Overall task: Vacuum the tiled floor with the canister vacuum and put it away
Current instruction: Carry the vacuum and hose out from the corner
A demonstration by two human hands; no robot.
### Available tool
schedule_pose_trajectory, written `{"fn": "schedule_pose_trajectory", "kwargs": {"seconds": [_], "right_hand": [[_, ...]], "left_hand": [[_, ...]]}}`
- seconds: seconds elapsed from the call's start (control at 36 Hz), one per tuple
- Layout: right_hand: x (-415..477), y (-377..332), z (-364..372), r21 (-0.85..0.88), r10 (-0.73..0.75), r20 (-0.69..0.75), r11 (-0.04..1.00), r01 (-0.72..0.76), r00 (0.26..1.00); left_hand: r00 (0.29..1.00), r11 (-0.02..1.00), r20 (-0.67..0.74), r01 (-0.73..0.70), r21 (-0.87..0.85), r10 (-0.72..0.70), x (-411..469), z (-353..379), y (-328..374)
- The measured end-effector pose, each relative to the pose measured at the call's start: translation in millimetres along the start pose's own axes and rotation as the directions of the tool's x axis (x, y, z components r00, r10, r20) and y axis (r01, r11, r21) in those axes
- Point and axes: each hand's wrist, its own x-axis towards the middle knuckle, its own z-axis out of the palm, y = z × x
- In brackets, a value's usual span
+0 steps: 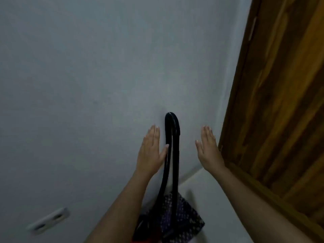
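Note:
The black vacuum hose and wand [172, 135] stand upright, their curved top leaning against the pale wall [105, 76]. The canister below is mostly hidden under a dark dotted cloth cover [177, 218], with a bit of red showing at the bottom edge. My left hand [151, 149] is open, fingers up, its thumb tip just touching the left side of the wand. My right hand [208, 148] is open too, held apart from the wand on its right side, holding nothing.
A brown wooden door or frame [273, 106] runs down the right side, close to my right hand. A white double wall socket [48, 220] sits low on the wall at the left. Pale tiled floor [210, 199] shows beside the vacuum.

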Motion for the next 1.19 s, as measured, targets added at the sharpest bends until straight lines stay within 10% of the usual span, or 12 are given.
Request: {"fn": "schedule_pose_trajectory", "kwargs": {"seconds": [0.31, 0.58, 0.86, 1.19], "right_hand": [[12, 178, 202, 0.289, 0.092, 0.273, 0.942, -0.173, 0.958], [42, 255, 395, 0.602, -0.045, 0.288, 0.786, -0.144, 0.957], [60, 252, 455, 0.896, -0.158, 0.247, 0.412, -0.164, 0.956], [62, 228, 483, 0.836, -0.107, 0.031, 0.548, 0.033, 0.994]], "left_hand": [[0.967, 0.902, -0.112, 0.167, -0.398, -0.228, 0, 227, -26], [0.922, 0.876, -0.385, -0.159, -0.455, -0.033, -5, 360, -87], [0.896, 0.904, -0.435, -0.257, -0.342, 0.09, -16, 385, -119], [0.897, 0.94, -0.436, -0.207, -0.271, 0.072, -42, 354, -148]]}}
